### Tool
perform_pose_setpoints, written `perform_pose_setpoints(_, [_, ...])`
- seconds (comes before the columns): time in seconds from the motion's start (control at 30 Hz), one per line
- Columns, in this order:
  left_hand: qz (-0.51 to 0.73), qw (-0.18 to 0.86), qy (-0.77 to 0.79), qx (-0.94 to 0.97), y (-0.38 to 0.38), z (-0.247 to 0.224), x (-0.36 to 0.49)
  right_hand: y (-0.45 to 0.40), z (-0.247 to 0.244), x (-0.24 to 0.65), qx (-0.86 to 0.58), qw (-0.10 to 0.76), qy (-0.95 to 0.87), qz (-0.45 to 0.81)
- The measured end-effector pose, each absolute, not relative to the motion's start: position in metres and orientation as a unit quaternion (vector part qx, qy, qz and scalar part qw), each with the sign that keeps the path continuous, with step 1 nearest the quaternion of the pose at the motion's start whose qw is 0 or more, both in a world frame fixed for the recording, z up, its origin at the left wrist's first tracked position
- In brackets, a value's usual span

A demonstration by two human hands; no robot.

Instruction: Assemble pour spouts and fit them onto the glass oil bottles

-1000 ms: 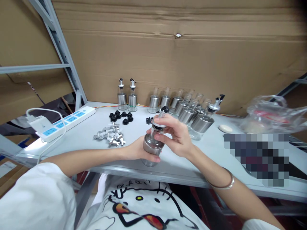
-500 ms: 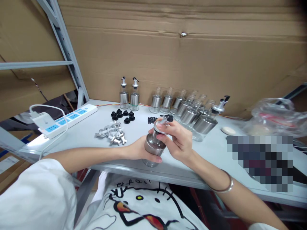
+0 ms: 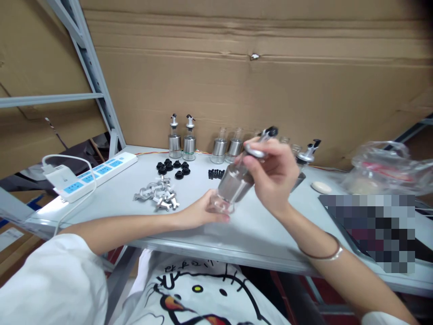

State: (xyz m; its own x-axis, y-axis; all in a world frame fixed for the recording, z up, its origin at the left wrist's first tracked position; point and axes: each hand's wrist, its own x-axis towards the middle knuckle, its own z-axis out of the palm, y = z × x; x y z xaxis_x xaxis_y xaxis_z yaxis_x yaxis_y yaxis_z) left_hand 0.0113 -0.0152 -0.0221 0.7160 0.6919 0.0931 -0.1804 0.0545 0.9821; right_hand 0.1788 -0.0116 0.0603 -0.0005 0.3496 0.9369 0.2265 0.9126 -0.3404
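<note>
A glass bottle with a steel sleeve (image 3: 233,183) is tilted above the table, its top leaning right, slightly blurred. My right hand (image 3: 275,174) pinches it at the neck, around the silver collar of its black-tipped spout (image 3: 269,132). Around or against the clear glass base is my left hand (image 3: 206,212), its fingers partly hidden behind the glass. Left of my hands lie a pile of silver spout pieces (image 3: 158,194) and several black stoppers (image 3: 177,164). Small black caps (image 3: 216,174) lie in a group just behind the bottle.
Two bottles with spouts (image 3: 181,143) stand by the cardboard wall (image 3: 237,90). Several open bottles (image 3: 227,146) stand right of them, partly hidden by my right hand. A power strip (image 3: 101,174) lies left; a white oval object (image 3: 321,187) and plastic bags (image 3: 379,169) are right.
My right hand has moved up and right with the bottle, which now tilts and sits higher. My left hand has slipped from the steel sleeve to the base.
</note>
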Motion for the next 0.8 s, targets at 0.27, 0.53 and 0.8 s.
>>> perform_pose_setpoints(0.27, [0.274,0.692,0.221,0.63,-0.017,-0.017,0.008,0.088,0.082,0.158,-0.282,0.644,-0.708,-0.063])
perform_pose_setpoints(0.53, [0.248,0.675,0.222,0.658,-0.015,-0.016,0.008,0.175,0.052,0.128,-0.376,0.563,-0.735,-0.047])
perform_pose_setpoints(0.8, [0.237,0.68,0.215,0.66,-0.016,-0.014,0.008,0.201,0.034,0.136,-0.413,0.597,-0.688,-0.023])
